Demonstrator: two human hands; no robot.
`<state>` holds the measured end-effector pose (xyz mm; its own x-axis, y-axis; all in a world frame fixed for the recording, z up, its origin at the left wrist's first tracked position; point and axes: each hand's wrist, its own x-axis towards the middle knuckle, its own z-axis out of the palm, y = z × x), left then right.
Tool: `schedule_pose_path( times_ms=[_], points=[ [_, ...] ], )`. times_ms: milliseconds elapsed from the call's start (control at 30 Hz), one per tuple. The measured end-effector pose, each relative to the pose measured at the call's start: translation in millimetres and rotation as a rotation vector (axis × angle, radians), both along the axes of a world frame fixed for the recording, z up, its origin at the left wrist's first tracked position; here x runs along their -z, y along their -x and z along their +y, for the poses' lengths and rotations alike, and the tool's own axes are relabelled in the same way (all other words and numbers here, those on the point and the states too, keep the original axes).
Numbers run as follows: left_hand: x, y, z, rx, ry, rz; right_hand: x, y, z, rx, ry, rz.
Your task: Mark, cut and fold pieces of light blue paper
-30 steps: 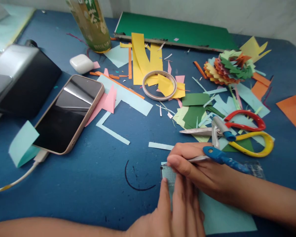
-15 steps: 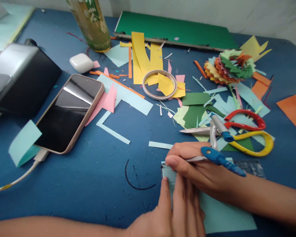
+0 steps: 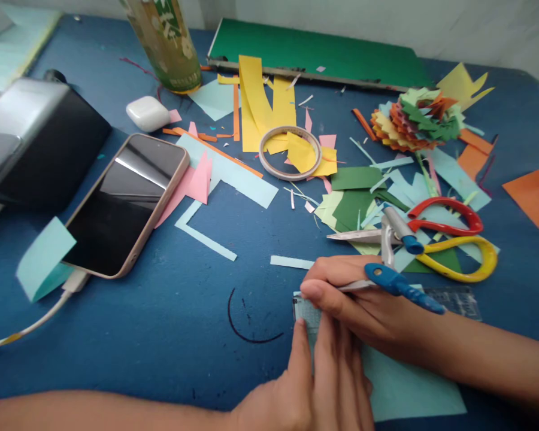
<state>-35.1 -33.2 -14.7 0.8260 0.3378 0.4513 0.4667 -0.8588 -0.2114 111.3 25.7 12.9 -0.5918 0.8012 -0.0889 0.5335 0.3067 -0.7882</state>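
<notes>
My right hand (image 3: 359,305) is closed around a blue-capped pen (image 3: 399,286), its tip hidden under my fingers at the top edge of a clear ruler (image 3: 306,314). My left hand (image 3: 317,383) lies flat with fingers pressed on the ruler and on the light blue paper (image 3: 408,392) beneath it. The ruler's other end (image 3: 458,297) shows past my right wrist. A black curved pen mark (image 3: 247,335) is on the blue table just left of the ruler.
Red-and-yellow-handled scissors (image 3: 440,239) lie right behind my right hand. A phone (image 3: 126,203) on a cable, an earbud case (image 3: 147,114), a tape ring (image 3: 290,154), a bottle (image 3: 168,42), a green board (image 3: 323,57), a black box (image 3: 36,143) and many coloured paper scraps cover the table.
The pen's blue end has dipped slightly and my right hand has shifted a little; my left hand stays pressed on the ruler.
</notes>
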Motion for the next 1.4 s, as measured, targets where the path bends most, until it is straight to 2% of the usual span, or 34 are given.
schedule_pose_path(
  times_ms=[333,700,867,1000,1400],
  points=[
    [-3.9,-0.8,-3.0,-0.005,0.035,-0.012,0.8,0.1,-0.5,0.009,0.037,0.006],
    [-7.7,-2.0,-1.9,-0.028,0.072,0.015,1.3,-0.9,-2.2,0.005,-0.015,-0.046],
    [-12.0,0.4,0.3,0.013,0.104,0.053,2.2,-1.4,-3.2,0.033,0.011,-0.024],
    [-14.8,1.5,1.0,0.035,0.13,0.105,3.1,-6.6,-5.4,0.058,0.006,-0.018],
    [-14.0,-1.9,-0.4,-0.004,0.113,0.073,2.1,-22.3,-5.9,0.089,-0.041,-0.055]
  ],
)
